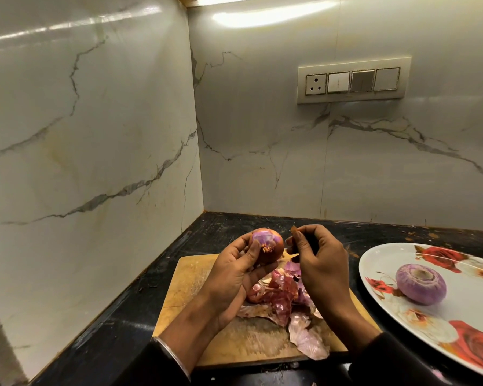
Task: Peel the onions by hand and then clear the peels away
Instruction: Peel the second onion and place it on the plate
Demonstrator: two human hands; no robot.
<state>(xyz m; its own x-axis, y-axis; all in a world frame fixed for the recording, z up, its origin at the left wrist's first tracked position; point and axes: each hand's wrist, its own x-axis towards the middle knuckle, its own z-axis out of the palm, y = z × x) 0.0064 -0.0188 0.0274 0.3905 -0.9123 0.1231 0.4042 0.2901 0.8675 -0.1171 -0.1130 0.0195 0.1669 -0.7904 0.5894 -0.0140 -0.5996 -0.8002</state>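
I see a corner of white marble walls (95, 121) with a switch panel (353, 80) on the wall at about 1 o'clock, and below them a black counter (129, 316). On the counter lies a wooden cutting board (195, 280). Above the board my left hand (234, 274) holds a half-peeled onion (267, 246); its fingers curl around the onion, root end toward me. Just beside it, at 3 o'clock from the onion, my right hand (318, 263) has curled fingers that pinch a small piece of peel (294, 229). Under both hands a heap of peels (285, 299) lies on the board. At 3 o'clock from the board, a flowered plate (379, 263) carries one peeled onion (420, 284).
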